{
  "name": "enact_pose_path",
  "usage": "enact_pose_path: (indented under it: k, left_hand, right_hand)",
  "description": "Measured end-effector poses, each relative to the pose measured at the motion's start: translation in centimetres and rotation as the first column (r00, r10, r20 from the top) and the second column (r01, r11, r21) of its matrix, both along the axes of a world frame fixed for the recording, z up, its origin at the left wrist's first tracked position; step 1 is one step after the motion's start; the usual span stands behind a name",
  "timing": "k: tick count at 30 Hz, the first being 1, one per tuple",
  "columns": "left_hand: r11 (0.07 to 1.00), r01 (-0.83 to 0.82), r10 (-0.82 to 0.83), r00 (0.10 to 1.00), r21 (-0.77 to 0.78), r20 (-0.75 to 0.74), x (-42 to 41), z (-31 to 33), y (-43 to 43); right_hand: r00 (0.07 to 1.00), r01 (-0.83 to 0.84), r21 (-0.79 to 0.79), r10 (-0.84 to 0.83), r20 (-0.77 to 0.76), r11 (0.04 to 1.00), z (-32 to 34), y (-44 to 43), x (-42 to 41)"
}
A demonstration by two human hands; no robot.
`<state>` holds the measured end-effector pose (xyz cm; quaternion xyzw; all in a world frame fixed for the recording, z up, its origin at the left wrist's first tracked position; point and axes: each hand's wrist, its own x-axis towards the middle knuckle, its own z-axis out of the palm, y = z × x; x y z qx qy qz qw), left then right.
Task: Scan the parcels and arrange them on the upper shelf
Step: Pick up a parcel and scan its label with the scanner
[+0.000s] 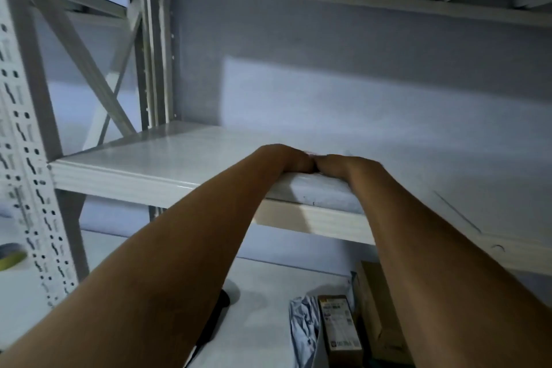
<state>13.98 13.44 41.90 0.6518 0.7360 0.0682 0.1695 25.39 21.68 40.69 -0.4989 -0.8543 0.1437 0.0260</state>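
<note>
A flat grey parcel (316, 193) lies on the white upper shelf (143, 167), with its near side at the shelf's front edge. Both my arms reach up to it. My left hand (291, 158) and my right hand (348, 165) lie side by side on the parcel's top near edge and touch each other in the middle. The backs of the hands hide the fingers, so how they lie on the parcel does not show. On the lower shelf, a black handheld scanner (216, 320) pokes out from under my left forearm.
The lower shelf (263, 308) holds a crumpled grey bag (304, 331), a small brown labelled box (340, 329) and a cardboard box (372, 308) at the right. A perforated upright post (27, 188) stands at the left, with a yellow-green tape roll (10, 258) beside it. Another shelf deck runs overhead.
</note>
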Motion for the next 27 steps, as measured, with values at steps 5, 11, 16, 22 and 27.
enact_pose_path:
  k: [5,11,16,22,27]
  left_hand:
    - [0.988,-0.108,0.103,0.994,-0.111,-0.048,-1.3,-1.0,3.1]
    - [0.939,-0.330,0.315,0.938,-0.094,-0.146,-0.9,-0.7,2.1]
    - [0.893,-0.450,0.434,0.869,-0.016,-0.239,-1.0,-1.1,1.2]
    - [0.990,-0.069,0.097,0.969,0.127,-0.227,-1.5,-1.5,3.8]
    - [0.981,-0.170,0.150,0.969,-0.092,-0.198,-1.9,-1.6,4.1]
  right_hand:
    - [0.995,0.069,-0.023,-0.067,0.069,0.997,-0.9,2.4,-0.2]
    - [0.948,0.292,-0.001,-0.289,0.131,0.956,-2.1,5.1,0.3]
    - [0.933,0.338,0.134,-0.350,0.081,0.931,-1.7,2.9,1.1]
    - [0.992,0.056,0.207,-0.078,0.103,0.977,-1.3,3.6,-0.8]
    - [0.974,0.140,0.153,-0.163,0.155,0.978,-3.7,6.6,-0.9]
